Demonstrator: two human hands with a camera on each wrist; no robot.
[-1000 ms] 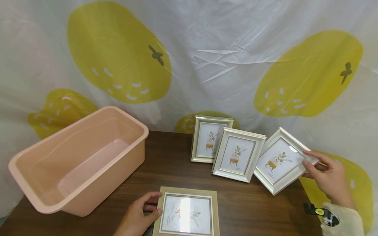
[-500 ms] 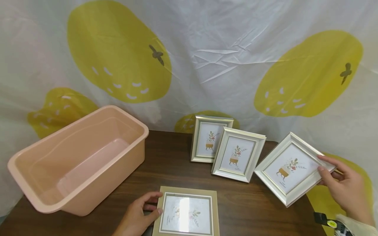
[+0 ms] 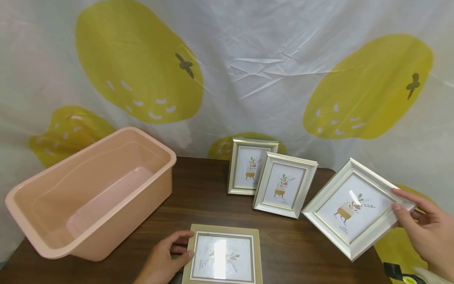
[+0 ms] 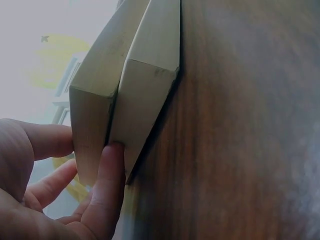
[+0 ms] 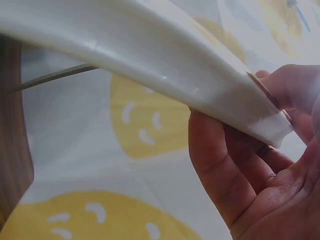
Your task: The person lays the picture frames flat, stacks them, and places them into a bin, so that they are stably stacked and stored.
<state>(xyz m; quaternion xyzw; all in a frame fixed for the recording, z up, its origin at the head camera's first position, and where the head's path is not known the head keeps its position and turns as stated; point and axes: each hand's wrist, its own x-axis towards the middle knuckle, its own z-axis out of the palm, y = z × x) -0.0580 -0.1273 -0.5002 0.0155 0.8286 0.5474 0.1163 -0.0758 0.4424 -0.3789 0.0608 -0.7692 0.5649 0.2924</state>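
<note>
In the head view my right hand [image 3: 425, 227] pinches a white picture frame [image 3: 386, 183] by its right corner, tilted diagonally, with a plant print facing me. The right wrist view shows the fingers [image 5: 215, 160] under the frame's pale edge [image 5: 165, 60]. My left hand [image 3: 166, 252] touches the left edge of a tan picture frame [image 3: 258, 252], lying flat at the front. In the left wrist view this is a stack of two frames: the fingertips rest against the side of the upper frame [image 4: 95, 95] and the lower frame [image 4: 150, 85].
Two more white picture frames stand near the back, a rear frame [image 3: 232, 169] partly behind a front frame [image 3: 260, 181]. An oblong pink plastic tub [image 3: 142, 201] sits at the left on the dark wooden table [image 3: 198, 197]. A lemon-print curtain [image 3: 248, 86] hangs behind.
My right hand has drawn its picture frame to the right and nearer, away from the standing frames. The left hand stays against the tan frame.
</note>
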